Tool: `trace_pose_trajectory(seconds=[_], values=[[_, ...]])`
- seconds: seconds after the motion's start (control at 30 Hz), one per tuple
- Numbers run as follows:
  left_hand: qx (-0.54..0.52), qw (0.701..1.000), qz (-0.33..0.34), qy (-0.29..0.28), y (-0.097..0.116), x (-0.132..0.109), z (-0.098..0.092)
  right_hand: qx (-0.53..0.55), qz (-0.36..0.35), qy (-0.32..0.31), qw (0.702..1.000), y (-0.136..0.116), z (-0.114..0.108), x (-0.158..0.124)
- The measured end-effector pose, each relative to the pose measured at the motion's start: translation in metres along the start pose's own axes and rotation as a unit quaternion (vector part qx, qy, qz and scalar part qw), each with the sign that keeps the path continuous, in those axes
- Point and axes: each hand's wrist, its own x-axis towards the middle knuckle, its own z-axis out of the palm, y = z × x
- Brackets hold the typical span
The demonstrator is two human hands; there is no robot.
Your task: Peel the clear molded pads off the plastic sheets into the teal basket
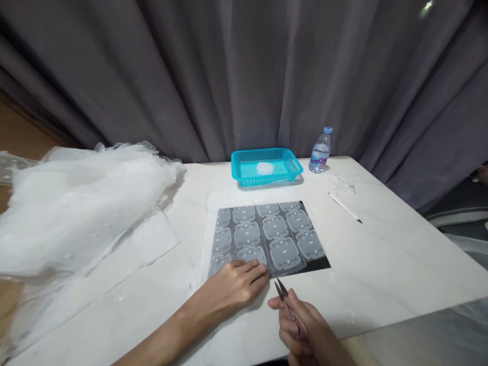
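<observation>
A dark rectangular sheet (284,231) lies on the white table, with several grey, rounded-square pieces (285,253) in rows on it. Translucent white film (208,231) shows along its left and far edges. My left hand (242,279) rests palm down on the sheet's near edge, fingers laid over it and slightly bent; what is under the fingertips is hidden. Close to its right, my right hand (305,328) grips a pair of thread snips (292,310). Their pointed blades are slightly apart, with tips just short of the sheet's near edge.
A big heap of white translucent film (84,203) covers the table's left side. Toward the curtain (251,76) stand a turquoise basket (235,170) with a whitish piece inside and a water bottle (320,152). Film scraps (345,183) and a white pen-like stick (345,207) lie at right.
</observation>
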Motion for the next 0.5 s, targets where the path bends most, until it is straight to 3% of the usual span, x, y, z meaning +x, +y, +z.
trace_pose_trajectory(seconds=[0.2, 0.5], values=[[0.048, 0.996, 0.065, 0.033, 0.003, -0.003, 0.005, 0.027, -0.013, 0.026, 0.999, -0.002, 0.012, -0.003], [0.050, 0.997, 0.025, 0.046, 0.001, 0.002, 0.014, 0.043, -0.028, 0.050, 0.997, -0.003, 0.019, -0.008]])
